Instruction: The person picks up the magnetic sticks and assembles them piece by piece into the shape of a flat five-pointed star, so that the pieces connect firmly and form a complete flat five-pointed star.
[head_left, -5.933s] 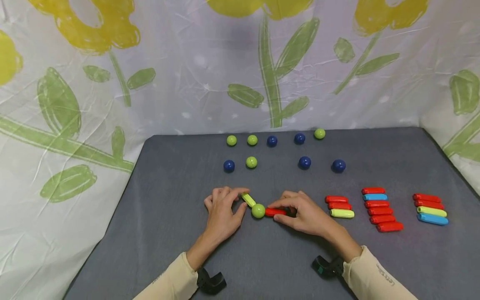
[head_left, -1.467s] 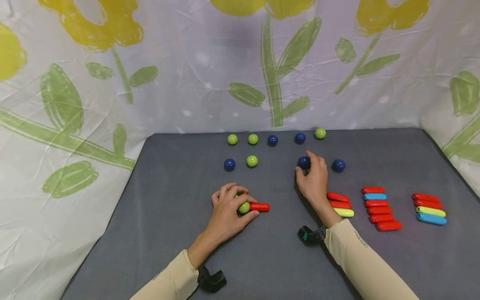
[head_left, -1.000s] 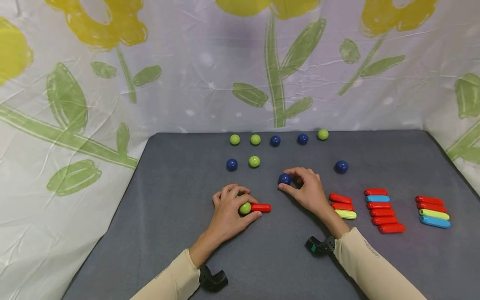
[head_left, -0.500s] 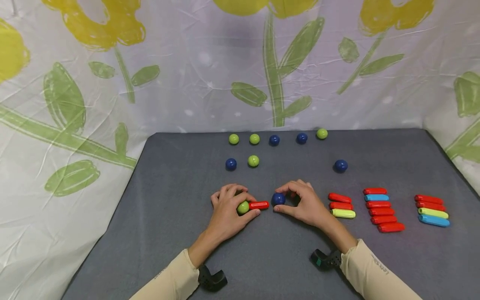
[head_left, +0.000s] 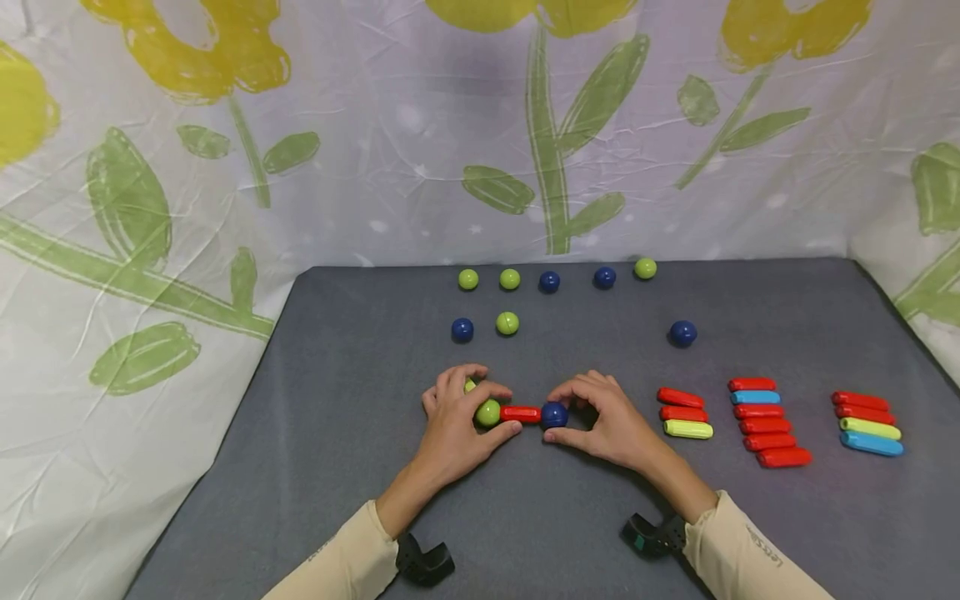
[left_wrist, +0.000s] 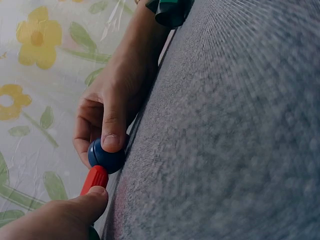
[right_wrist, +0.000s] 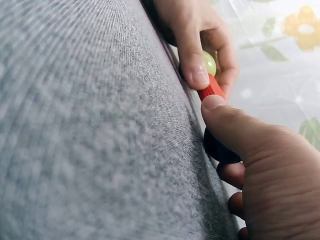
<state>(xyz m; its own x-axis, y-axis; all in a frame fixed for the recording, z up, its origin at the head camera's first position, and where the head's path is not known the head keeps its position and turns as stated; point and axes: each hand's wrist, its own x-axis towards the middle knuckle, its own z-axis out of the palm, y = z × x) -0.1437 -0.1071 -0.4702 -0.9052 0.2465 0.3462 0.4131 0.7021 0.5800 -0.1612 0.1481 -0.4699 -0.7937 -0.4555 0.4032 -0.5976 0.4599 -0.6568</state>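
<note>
In the head view, a short red rod lies between a lime-green ball on its left and a dark blue ball on its right, the three in one line. My left hand curls over the green ball and grips the rod's near end, its thumb on the red rod in the left wrist view. A bit of yellow-green shows between its fingers, mostly hidden. My right hand pinches the blue ball between thumb and fingers, right at the rod's end.
Several green balls and blue balls lie along the back of the grey table. To the right lie three groups of red, blue and yellow-green rods. A white flower-printed cloth stands behind.
My right hand took a blue ball from the back row, carried it toward me and left, and it now meets the red rod. My left hand shifted from the yellow-green rod onto the ball and red rod.
</note>
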